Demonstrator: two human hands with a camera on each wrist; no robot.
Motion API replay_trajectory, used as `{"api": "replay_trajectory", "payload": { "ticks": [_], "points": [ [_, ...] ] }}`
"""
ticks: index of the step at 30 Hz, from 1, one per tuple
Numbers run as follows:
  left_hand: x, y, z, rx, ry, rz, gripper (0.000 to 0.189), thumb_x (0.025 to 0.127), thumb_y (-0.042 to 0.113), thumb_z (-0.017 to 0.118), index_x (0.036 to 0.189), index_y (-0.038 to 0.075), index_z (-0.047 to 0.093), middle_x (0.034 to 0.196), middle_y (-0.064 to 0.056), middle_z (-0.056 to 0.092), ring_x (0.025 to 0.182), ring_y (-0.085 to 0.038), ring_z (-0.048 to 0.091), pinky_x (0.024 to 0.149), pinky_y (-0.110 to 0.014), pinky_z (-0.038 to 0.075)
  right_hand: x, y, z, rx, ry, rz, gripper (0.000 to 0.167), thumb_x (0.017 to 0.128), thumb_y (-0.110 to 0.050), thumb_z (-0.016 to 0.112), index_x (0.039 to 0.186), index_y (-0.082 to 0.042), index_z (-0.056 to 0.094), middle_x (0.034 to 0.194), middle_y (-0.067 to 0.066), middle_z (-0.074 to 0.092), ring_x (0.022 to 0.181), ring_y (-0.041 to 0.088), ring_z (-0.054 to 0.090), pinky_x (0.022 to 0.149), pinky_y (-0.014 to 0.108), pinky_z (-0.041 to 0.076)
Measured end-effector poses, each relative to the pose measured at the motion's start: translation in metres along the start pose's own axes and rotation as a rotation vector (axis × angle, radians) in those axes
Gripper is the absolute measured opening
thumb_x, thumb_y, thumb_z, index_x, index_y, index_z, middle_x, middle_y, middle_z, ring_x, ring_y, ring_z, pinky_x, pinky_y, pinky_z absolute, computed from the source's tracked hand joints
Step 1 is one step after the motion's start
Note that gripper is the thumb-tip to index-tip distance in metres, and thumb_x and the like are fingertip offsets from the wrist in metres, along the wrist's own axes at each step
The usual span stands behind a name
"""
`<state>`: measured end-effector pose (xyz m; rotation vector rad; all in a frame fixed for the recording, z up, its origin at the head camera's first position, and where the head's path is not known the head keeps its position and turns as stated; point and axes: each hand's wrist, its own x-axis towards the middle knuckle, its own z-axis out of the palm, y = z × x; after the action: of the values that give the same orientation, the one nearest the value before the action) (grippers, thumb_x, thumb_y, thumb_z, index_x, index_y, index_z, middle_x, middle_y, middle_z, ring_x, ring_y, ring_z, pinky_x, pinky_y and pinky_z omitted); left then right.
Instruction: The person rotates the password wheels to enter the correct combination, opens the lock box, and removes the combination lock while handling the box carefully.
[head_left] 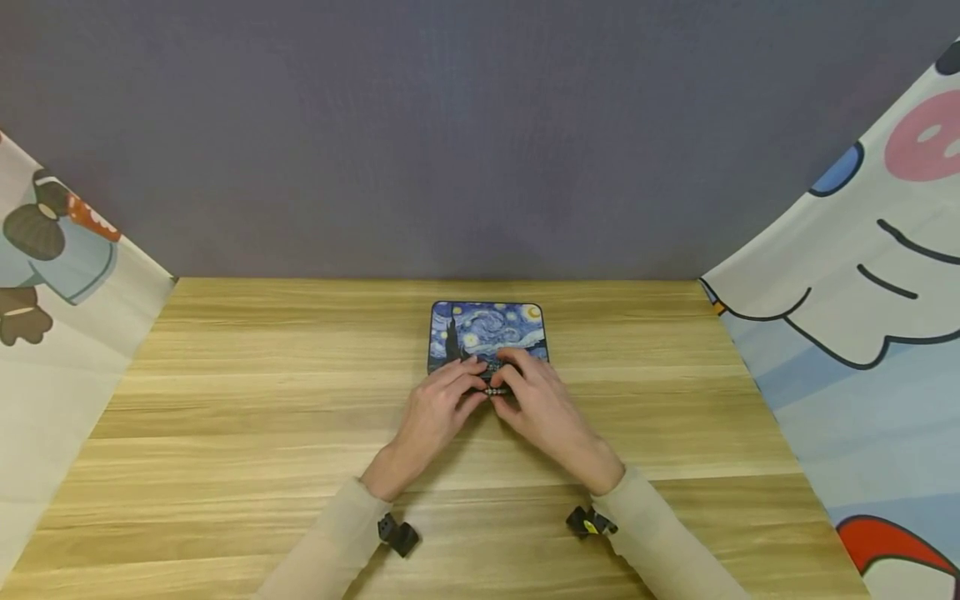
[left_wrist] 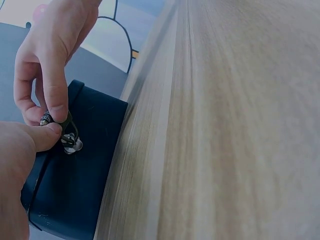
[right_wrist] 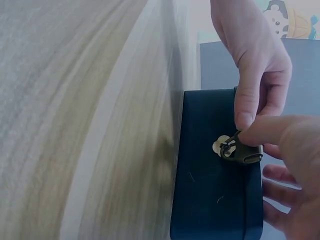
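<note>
A dark blue box [head_left: 491,325] with a starry night-sky painting on its lid stands near the back of the table. A small combination padlock [head_left: 495,392] hangs at its front, its shackle [left_wrist: 74,127] through a round metal clasp [right_wrist: 220,145]. From the left, my left hand [head_left: 438,404] pinches the padlock between thumb and fingers. My right hand [head_left: 543,408] grips the padlock's other side, its thumb and bent fingers close to the left fingertips. Fingers partly cover the lock body, and the dial digits are too small to read.
The wood-grain table [head_left: 262,433] spreads to both sides of the box. Behind it rises a dark grey wall [head_left: 450,150]. Cartoon-printed curtains [head_left: 862,375] border the table on the left and right. A small black camera [head_left: 397,535] sits on each wrist.
</note>
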<state>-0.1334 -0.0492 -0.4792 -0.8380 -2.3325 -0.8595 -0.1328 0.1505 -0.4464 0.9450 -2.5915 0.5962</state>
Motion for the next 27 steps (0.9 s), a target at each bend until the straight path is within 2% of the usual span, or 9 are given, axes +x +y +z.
{"api": "replay_trajectory", "payload": {
  "ticks": [27],
  "points": [
    [-0.0008, -0.0003, 0.0003, 0.007, -0.016, -0.009, 0.016, 0.083, 0.012, 0.087, 0.096, 0.009, 0.078, 0.120, -0.007, 0.076, 0.121, -0.024, 0.069, 0.113, -0.037, 0.051, 0.0007, -0.0033, 0.0003, -0.004, 0.007, -0.002, 0.022, 0.082, -0.007, 0.086, 0.096, -0.009, 0.068, 0.133, 0.018, 0.061, 0.119, 0.036, 0.064, 0.106, 0.055, 0.054]
  ]
}}
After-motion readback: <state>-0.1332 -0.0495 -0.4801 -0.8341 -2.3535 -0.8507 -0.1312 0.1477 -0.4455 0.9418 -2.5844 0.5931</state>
